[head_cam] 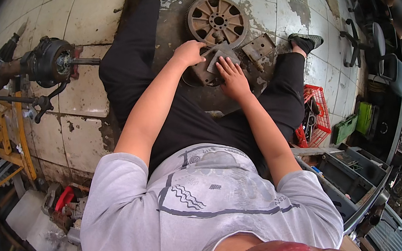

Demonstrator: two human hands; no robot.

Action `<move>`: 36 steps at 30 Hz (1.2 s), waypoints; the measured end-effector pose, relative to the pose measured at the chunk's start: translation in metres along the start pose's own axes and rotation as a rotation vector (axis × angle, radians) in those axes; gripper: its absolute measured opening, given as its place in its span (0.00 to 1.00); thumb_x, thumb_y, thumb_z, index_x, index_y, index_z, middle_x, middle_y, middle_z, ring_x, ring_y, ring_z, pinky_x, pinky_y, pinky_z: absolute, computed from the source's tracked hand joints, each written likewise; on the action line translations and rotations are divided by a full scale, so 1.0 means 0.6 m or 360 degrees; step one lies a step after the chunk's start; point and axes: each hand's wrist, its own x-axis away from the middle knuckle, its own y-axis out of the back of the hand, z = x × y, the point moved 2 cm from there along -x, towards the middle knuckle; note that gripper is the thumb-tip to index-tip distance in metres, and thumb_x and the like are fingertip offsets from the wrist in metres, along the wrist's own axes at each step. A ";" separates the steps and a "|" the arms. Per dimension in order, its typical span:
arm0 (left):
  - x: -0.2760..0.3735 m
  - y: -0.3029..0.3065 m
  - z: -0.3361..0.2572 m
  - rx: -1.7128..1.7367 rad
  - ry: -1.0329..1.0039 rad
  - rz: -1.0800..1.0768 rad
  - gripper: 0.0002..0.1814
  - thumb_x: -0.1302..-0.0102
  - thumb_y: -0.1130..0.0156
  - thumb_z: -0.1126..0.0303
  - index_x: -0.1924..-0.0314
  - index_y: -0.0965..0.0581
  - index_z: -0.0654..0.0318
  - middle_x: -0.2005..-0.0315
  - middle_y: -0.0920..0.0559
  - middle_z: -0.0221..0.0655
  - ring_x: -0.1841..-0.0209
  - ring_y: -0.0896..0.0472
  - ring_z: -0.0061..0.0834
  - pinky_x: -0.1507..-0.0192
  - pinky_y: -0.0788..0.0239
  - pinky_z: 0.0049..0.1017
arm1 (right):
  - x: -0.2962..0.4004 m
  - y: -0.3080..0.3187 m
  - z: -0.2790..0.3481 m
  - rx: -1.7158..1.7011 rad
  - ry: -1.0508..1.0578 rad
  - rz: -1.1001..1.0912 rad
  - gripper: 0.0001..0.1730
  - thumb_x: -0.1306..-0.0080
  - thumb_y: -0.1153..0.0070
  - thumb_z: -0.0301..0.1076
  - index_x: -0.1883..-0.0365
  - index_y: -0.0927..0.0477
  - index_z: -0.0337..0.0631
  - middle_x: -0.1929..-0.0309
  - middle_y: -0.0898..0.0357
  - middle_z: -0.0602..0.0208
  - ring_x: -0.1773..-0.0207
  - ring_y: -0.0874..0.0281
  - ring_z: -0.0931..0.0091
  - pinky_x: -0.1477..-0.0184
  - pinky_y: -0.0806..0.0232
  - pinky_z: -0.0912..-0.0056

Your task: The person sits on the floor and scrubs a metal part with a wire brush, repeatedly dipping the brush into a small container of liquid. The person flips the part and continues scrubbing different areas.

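A dark, squarish metal part lies on the stained floor between my legs. My left hand curves around its far left edge, with thumb and forefinger against it. On top of the part is a thin grey square sheet, perhaps abrasive paper. My right hand lies palm down at the near right, its fingertips pressed on the sheet. Just beyond stands out a rusty flywheel with a toothed ring gear, lying flat. A drilled metal plate rests to the right. My fingers hide some of the part's surface.
An axle or hub assembly with a protruding shaft sits on a yellow stand at left. At right are a red plastic basket, green cases and a grey metal tool tray. Office chairs stand farther off.
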 end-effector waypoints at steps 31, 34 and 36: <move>0.017 0.026 -0.030 0.0121 0.0075 -0.0468 0.37 0.36 0.21 0.58 0.26 0.20 0.43 0.45 0.08 0.32 0.45 0.09 0.36 0.40 0.17 0.39 | -0.001 -0.016 0.004 -0.0039 -0.0081 -0.0061 0.55 0.38 0.31 0.38 0.13 0.41 0.51 0.08 0.51 0.66 0.07 0.55 0.60 0.13 0.51 0.41; 0.013 0.001 -0.032 -0.0081 -0.0080 -0.0270 0.34 0.39 0.21 0.63 0.31 0.16 0.43 0.48 0.07 0.32 0.44 0.10 0.39 0.40 0.17 0.41 | 0.002 -0.014 0.008 -0.0040 -0.0088 -0.0071 0.55 0.38 0.31 0.38 0.13 0.42 0.52 0.08 0.51 0.66 0.07 0.55 0.59 0.12 0.51 0.41; 0.008 0.005 -0.025 0.0002 -0.0058 -0.0318 0.32 0.39 0.22 0.64 0.33 0.15 0.44 0.50 0.07 0.32 0.46 0.10 0.40 0.41 0.17 0.41 | -0.001 -0.012 0.008 -0.0053 -0.0076 -0.0085 0.55 0.38 0.31 0.38 0.13 0.42 0.52 0.08 0.51 0.66 0.07 0.55 0.59 0.12 0.51 0.41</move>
